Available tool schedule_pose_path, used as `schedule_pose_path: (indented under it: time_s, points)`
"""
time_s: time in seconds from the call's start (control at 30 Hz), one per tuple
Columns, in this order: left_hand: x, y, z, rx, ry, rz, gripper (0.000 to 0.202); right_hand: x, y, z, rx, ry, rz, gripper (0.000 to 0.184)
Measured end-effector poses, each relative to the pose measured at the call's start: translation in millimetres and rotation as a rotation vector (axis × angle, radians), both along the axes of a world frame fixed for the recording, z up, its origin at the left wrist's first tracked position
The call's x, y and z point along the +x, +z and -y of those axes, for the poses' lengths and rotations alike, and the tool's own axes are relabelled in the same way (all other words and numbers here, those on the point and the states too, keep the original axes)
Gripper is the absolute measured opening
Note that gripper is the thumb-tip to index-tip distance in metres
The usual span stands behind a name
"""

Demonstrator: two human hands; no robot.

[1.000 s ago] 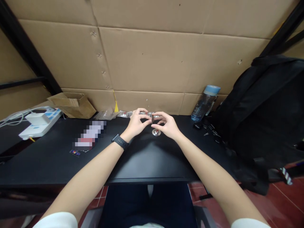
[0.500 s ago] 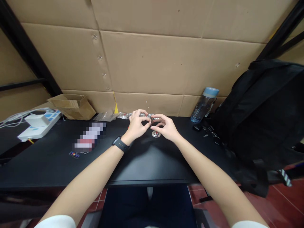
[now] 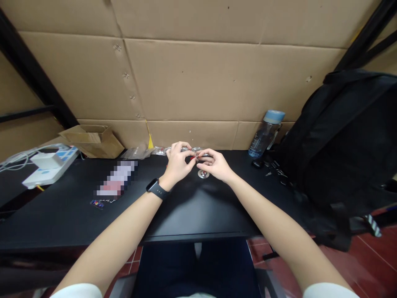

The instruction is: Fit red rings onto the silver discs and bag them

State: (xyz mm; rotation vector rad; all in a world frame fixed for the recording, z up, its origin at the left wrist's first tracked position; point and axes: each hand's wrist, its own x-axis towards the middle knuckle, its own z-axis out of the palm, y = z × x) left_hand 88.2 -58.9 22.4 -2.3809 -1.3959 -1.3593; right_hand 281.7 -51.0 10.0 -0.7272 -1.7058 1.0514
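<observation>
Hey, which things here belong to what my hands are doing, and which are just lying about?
In the job:
small disc between left hand and right hand
round metal piece on the table, probably

Lying about, it seems:
water bottle
backpack
keys
paper bag
power strip
watch, worn

Silver disc (image 3: 203, 174), red-marked; black tabletop (image 3: 198, 215); blue bottle cap (image 3: 274, 116); brown bag (image 3: 108, 145); black backpack (image 3: 350, 153).

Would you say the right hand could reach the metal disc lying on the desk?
Probably yes: the disc lies near the right hand, nothing visible between, though that hand seems occupied.
</observation>
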Motion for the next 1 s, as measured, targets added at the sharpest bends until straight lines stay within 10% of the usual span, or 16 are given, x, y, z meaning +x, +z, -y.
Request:
schedule_pose_path:
  time_s: [0.27,0.73,1.0]
  points:
    - [0.8,-0.8,0.7,0.035,0.002,-0.05,0.008,8.9,-2.4,-12.0,0.201,-0.196,0.172,0.022]
    - [-4.8,5.5,-0.8,-0.095,-0.194,-0.022,0.026,11.4,-1.4,-10.3,0.223,-0.138,0.364,0.018]
    - [-7.7,-14.1,-13.5,-0.298,-0.217,-0.259,0.029,15.4,2.9,-4.0,0.559,-0.256,0.619,0.007]
